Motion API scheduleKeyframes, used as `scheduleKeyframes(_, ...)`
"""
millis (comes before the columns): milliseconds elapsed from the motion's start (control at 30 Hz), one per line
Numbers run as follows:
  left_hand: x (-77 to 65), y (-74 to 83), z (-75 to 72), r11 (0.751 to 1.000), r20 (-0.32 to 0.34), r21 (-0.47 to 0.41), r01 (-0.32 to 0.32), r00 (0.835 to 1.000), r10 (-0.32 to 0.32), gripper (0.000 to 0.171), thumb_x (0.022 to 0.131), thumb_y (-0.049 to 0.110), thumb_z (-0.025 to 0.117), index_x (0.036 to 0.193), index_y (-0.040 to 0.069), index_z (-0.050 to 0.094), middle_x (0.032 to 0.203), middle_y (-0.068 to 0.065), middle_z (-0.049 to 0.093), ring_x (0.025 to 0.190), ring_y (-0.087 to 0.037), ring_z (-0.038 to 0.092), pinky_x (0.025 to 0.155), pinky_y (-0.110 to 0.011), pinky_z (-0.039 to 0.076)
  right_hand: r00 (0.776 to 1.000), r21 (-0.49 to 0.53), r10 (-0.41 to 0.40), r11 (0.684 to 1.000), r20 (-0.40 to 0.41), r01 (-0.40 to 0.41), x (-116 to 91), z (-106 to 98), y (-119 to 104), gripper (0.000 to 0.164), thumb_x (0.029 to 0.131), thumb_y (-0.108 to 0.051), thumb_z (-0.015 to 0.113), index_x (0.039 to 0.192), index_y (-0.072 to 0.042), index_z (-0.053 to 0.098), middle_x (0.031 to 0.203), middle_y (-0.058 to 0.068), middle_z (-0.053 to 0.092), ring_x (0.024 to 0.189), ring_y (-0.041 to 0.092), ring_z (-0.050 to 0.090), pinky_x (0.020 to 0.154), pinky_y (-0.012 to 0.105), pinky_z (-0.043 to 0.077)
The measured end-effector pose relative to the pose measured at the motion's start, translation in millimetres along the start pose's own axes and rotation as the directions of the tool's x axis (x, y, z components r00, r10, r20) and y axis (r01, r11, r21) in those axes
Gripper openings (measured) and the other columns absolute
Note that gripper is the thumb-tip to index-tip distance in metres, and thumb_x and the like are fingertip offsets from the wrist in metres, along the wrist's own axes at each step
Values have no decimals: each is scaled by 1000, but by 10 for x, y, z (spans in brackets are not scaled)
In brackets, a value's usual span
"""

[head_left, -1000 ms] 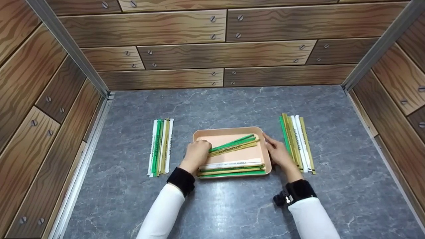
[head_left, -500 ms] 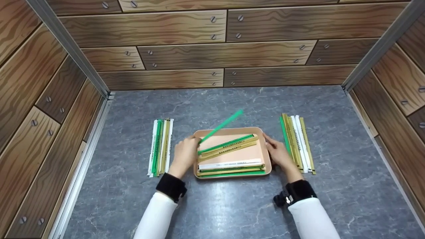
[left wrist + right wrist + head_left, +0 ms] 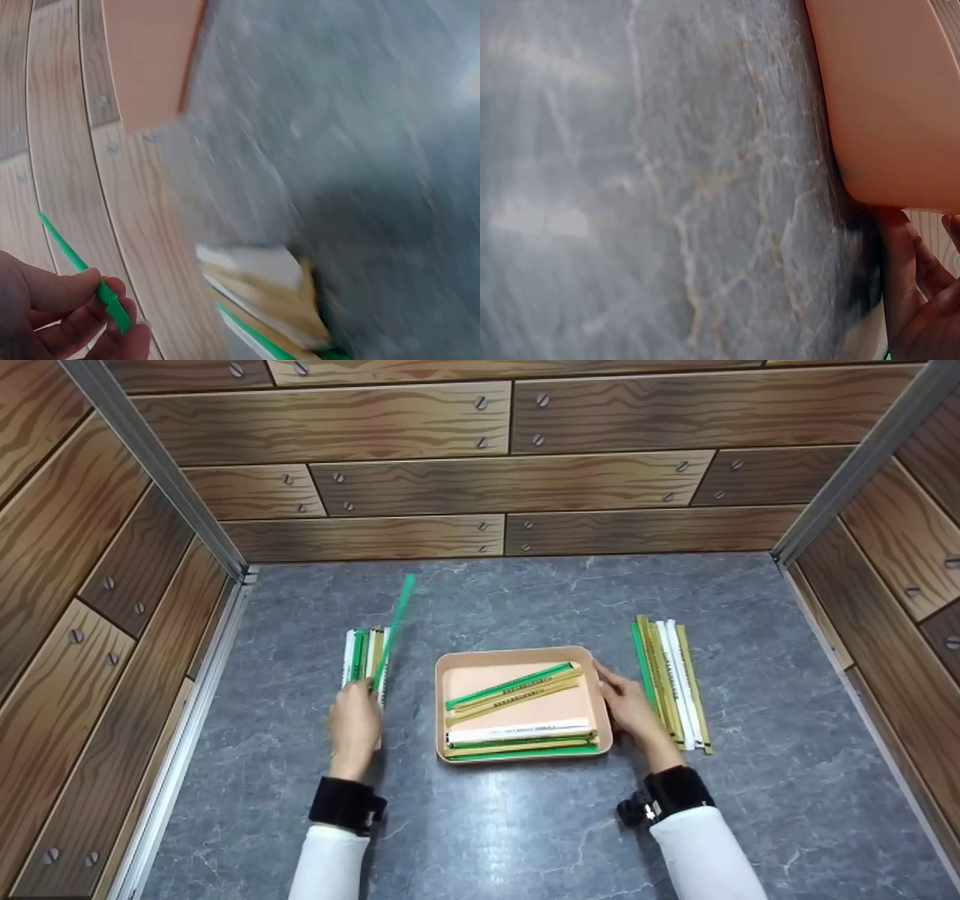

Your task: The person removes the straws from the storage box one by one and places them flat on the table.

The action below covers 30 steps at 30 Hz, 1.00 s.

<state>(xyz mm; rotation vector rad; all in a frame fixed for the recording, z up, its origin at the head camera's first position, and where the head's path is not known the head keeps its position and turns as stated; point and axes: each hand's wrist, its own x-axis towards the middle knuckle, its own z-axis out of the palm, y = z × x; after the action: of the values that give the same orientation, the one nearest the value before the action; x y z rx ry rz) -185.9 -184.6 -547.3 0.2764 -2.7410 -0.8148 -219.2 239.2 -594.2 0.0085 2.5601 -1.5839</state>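
Pinching a green stick (image 3: pixel 396 622) by its near end, long axis toward one o'clock, the left hand (image 3: pixel 355 724) is nearer the row of sticks (image 3: pixel 360 656) at its twelve o'clock, while the right hand (image 3: pixel 634 706) lays extended fingers against the tray's (image 3: pixel 559 707) three o'clock end.

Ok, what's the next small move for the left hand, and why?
Probably lower the green stick onto the left pile, turning it to line up. The left hand pinches it over that pile, and it slants relative to the sticks lying there. The right hand is at the tray's side, so the left seems free to place it.
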Motion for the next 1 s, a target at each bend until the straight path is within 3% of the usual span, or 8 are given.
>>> scheduleKeyframes(267, 32, -283, -72, 991, 59, -23, 132, 990, -131, 25, 91, 3, 60, 114, -6, 67, 99, -32, 66, 85, -50, 64, 68, -59, 49, 1000, -13, 1, 1000, 3, -1, -8, -9, 7, 45, 104, -12, 47, 149, -9, 41, 146, 26, 39, 135, 40, 37, 109, 50, 31)
scheduleKeyframes(600, 18, -557, -127, 976, 99, 59, 208, 972, -213, 32, 94, -2, 48, 121, -3, 66, 102, -29, 66, 84, -47, 64, 66, -58, 50, 1000, 4, 12, 1000, 2, -12, -7, -3, -3, 45, 104, -13, 47, 149, -10, 41, 146, 25, 39, 136, 39, 37, 109, 49, 32)
scheduleKeyframes(767, 17, -646, -123, 964, 107, 112, 242, 961, -254, 26, 96, -1, 46, 108, -3, 69, 90, -26, 66, 76, -44, 63, 61, -56, 48, 1000, -9, 10, 1000, -5, -10, -3, -1, -6, 45, 104, -12, 48, 149, -10, 42, 146, 25, 40, 135, 38, 37, 109, 49, 31)
scheduleKeyframes(1000, -6, -694, -113, 962, 140, 147, 232, 958, -252, 22, 95, -1, 45, 97, -5, 67, 86, -25, 65, 77, -44, 63, 61, -57, 48, 999, -30, 34, 999, 8, -34, -6, -11, -6, 47, 105, -16, 47, 150, -13, 39, 147, 26, 39, 131, 39, 43, 104, 50, 38)
